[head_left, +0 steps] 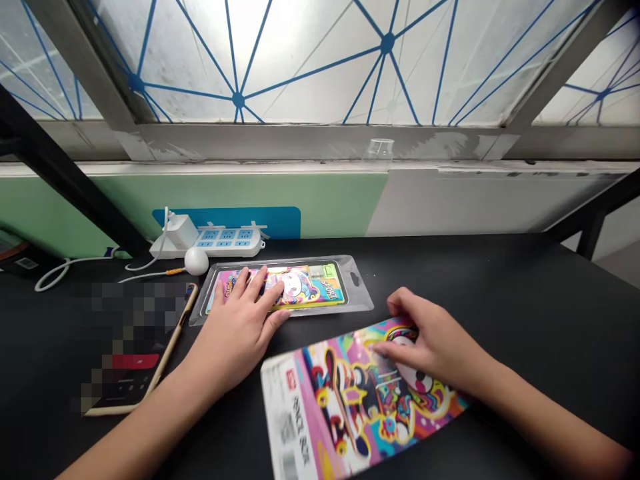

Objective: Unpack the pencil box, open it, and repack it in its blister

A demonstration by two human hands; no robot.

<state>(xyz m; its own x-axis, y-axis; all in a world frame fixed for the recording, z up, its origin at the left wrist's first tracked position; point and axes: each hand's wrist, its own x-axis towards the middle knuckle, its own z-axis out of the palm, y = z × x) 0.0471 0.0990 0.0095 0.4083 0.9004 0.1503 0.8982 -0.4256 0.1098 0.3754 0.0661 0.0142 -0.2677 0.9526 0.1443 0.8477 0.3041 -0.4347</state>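
My left hand [243, 328] lies with spread fingers on a colourful pencil box [327, 285]. That box sits in a clear plastic blister tray [361, 295] on the black desk. A larger printed card [345, 393] with a cartoon face, a skateboard and the words "PENCIL BOX" is tilted over the desk's near side. Its far right edge is pinched between the thumb and fingers of my right hand [425, 340], thumb on top. Part of the pencil box is hidden under my left fingers, and the card's left end is slightly blurred.
A white power strip [227, 241] with a plug and cable stands against the wall, a round white object [196, 261] in front of it. At left lies a phone-like device [145, 360], partly pixelated. A clear cup [381, 149] stands on the window sill.
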